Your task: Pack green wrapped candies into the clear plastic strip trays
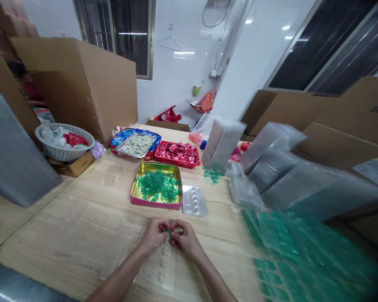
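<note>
My left hand (156, 233) and my right hand (184, 237) meet with fingertips pinched at a small green piece (169, 232) between them. Both hands are closed and seem to share this piece, which the fingers partly hide. Below them a clear plastic blister tray (164, 268) lies flat on the table. Just beyond, a pink-rimmed tin with a gold inside (134, 195) holds many loose green translucent pieces (159, 184). A whitish moulded tray (195, 201) with a row of round bumps rests to the right of the tin.
Behind the tin stand a red tray of red packets (178, 153) and a metal tray of small pale pieces (137, 144). Stacked clear plastic trays (223, 142) and green-filled trays (302, 251) crowd the right. A basket (63, 144) sits left, near cardboard boxes (110, 84).
</note>
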A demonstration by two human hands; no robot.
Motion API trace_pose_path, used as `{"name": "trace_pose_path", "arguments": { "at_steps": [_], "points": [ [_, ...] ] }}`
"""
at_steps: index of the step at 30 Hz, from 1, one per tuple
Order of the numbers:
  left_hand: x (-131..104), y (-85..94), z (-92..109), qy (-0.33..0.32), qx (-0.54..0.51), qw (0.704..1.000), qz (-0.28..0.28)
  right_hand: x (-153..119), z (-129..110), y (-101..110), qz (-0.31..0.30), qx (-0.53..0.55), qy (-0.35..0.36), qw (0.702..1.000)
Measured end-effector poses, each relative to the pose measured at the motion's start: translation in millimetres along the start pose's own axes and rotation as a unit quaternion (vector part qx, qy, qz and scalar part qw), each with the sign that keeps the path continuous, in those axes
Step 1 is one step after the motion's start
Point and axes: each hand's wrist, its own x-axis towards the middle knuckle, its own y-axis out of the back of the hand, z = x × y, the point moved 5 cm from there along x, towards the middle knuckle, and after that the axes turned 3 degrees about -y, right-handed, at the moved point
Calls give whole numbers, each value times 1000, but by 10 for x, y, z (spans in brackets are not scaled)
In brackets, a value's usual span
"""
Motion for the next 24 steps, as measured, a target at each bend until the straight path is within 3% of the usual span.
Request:
{"name": "trace_pose_path", "arguments": {
  "at_steps": [3,5,9,13,17,20,24],
  "points": [
    [4,-23,0,7,30,1000,0,7,-23,5,13,-55,-19,998],
    [-7,-26,34,0,68,998,15,10,-85,29,45,-156,4,987],
    [-62,-20,154,-44,162,985,46,-40,-244,54,117,-341,118,925],
    [-113,-58,207,-89,290,953,7,-54,-270,72,87,-378,134,912],
    [-141,-60,135,-87,293,952,20,140,-556,213,80,-383,147,908],
    [-133,-55,40,-74,252,962,66,425,-954,301,132,-453,194,860],
    [-105,-57,-50,-55,226,969,85,832,-1184,210,111,-591,178,779]
  ]
}}
